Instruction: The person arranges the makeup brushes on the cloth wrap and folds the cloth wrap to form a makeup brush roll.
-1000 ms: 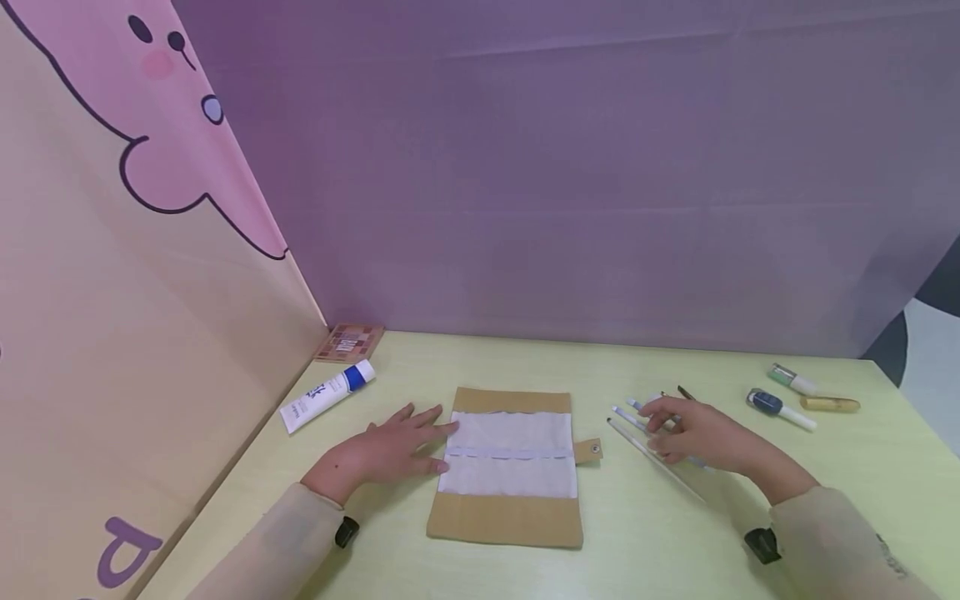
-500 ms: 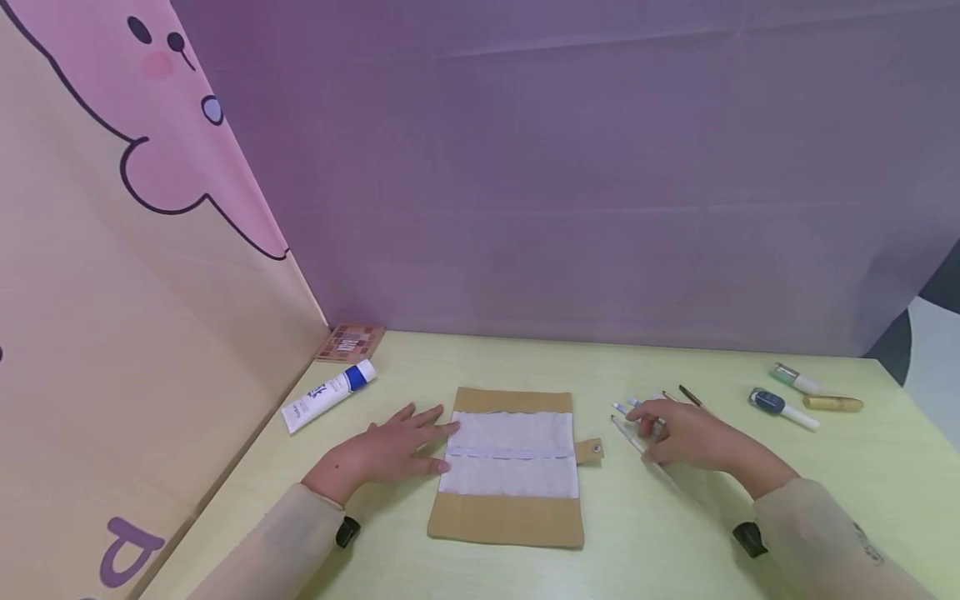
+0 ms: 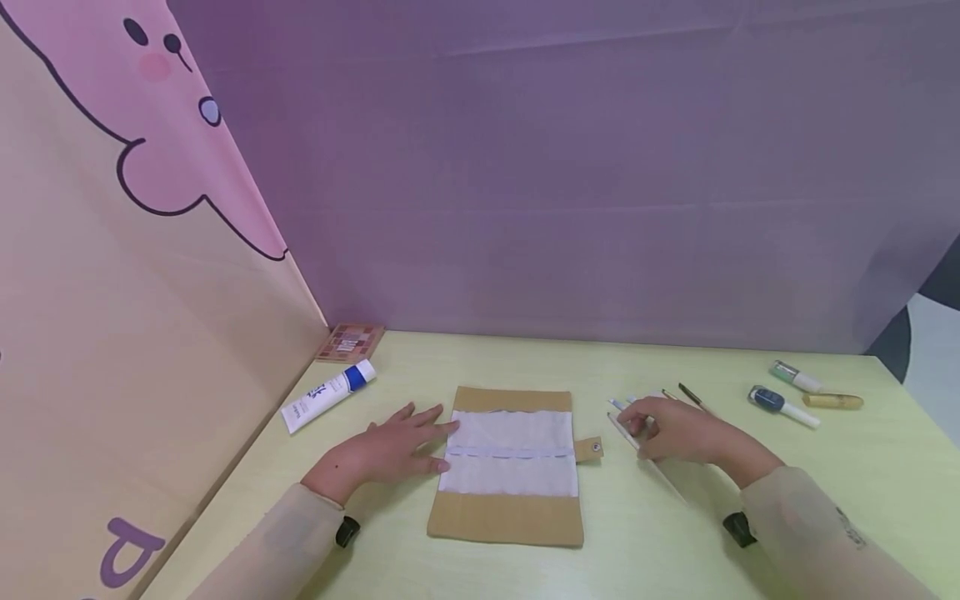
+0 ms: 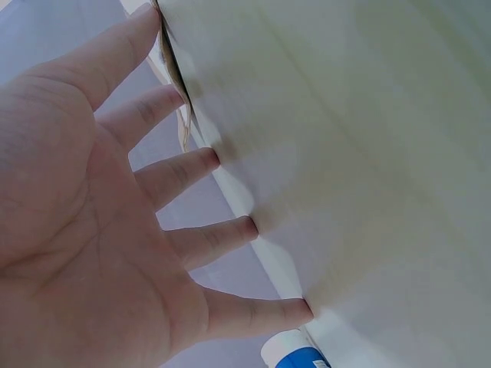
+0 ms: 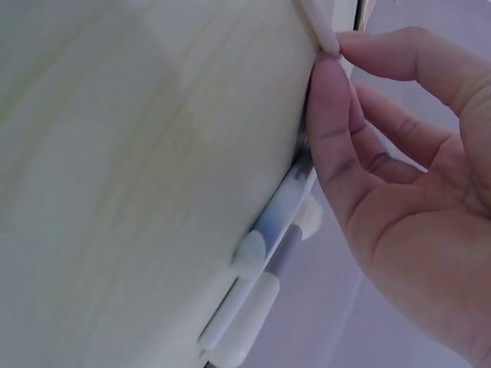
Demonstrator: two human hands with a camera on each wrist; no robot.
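An unfolded tan pouch (image 3: 506,518) with white pocketed lining lies in the middle of the table, its snap strap (image 3: 588,450) pointing right. My left hand (image 3: 393,450) rests at the pouch's left edge, fingers spread, thumb and index finger on the border. To the right of the strap, my right hand (image 3: 678,429) pinches a slim white stick (image 3: 622,430) between thumb and index finger, as the right wrist view shows with the stick (image 5: 318,23) at top. Several pale slim sticks (image 3: 618,404) lie partly hidden behind that hand; a dark slim stick (image 3: 693,396) lies beyond it.
At the back right lie a dark blue bottle (image 3: 767,400) with a white cap, a greenish bottle (image 3: 787,374) and a gold tube (image 3: 832,402). A white and blue squeeze tube (image 3: 322,400) lies left, before a checkered flat box (image 3: 350,342). A purple backdrop (image 3: 525,167) bounds the table.
My right hand has moved left and its thumb and index finger have closed on the slim white stick. The left hand and the pouch have stayed in place.
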